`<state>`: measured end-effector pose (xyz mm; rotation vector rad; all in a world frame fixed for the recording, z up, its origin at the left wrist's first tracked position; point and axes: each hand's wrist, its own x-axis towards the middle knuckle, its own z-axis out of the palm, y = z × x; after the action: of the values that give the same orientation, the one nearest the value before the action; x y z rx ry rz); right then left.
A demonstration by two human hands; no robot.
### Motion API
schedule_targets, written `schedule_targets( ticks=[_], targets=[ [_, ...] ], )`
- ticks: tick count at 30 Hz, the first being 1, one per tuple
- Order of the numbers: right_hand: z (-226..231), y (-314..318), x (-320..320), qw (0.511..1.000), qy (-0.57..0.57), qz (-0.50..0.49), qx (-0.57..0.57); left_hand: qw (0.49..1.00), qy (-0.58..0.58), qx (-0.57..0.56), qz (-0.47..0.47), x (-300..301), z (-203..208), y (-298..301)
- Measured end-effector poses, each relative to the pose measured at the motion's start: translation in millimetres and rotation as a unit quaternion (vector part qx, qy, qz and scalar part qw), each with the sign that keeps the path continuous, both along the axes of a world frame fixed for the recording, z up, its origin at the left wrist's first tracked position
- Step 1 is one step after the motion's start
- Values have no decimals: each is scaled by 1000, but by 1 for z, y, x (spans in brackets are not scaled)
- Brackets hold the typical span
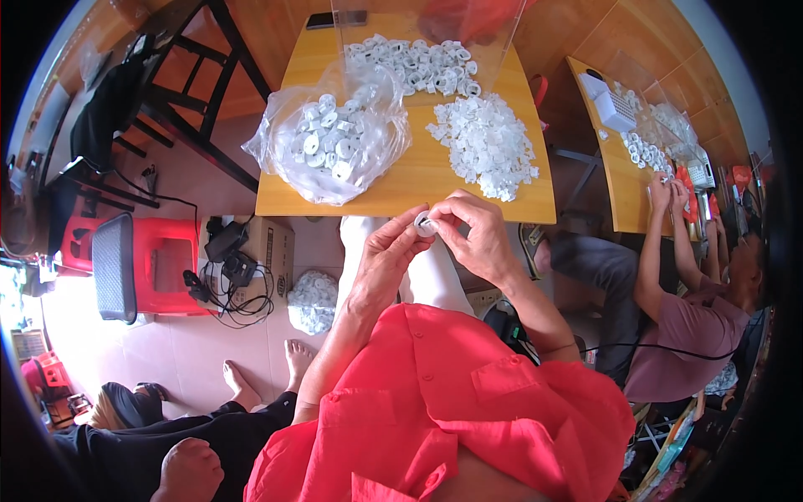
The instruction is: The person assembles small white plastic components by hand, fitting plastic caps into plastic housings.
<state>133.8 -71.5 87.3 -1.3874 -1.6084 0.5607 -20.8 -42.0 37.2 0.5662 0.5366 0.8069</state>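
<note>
Just past the near edge of the table, my left hand (pixel 386 255) grips a small white round plastic part (pixel 425 223) with a dark slot in it. My right hand (pixel 478 238) pinches at the right side of the same part; whether a smaller piece sits between its fingertips is hidden. Beyond my left hand, a clear plastic bag (pixel 280 155) lies open with several white round parts in it. A heap of thin, translucent white pieces (pixel 493 151) covers the right of the table. Behind both lies a pile of white ring-like parts (pixel 418 67).
The wooden table (pixel 401 186) carries a clear upright panel and a dark phone (pixel 336 19). At left stand a red stool (pixel 159 268) and a box with black cables (pixel 242 276). A filled bag (pixel 313 303) rests on the floor. A co-worker (pixel 686 326) handles parts at right.
</note>
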Motion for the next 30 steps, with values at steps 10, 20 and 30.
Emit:
schedule_targets(
  ticks=[10, 20, 30],
  targets=[
    [-1, -9, -8, 998, 34, -46, -29, 990, -134, -29, -31, 0, -19, 1],
    [-8, -12, -12, 995, 66, -68, 1, 986, -147, -60, -38, 3, -19, 2],
    [-1, -13, -18, 990, 104, -91, -11, 983, -154, -84, -51, 5, -21, 2]
  ],
)
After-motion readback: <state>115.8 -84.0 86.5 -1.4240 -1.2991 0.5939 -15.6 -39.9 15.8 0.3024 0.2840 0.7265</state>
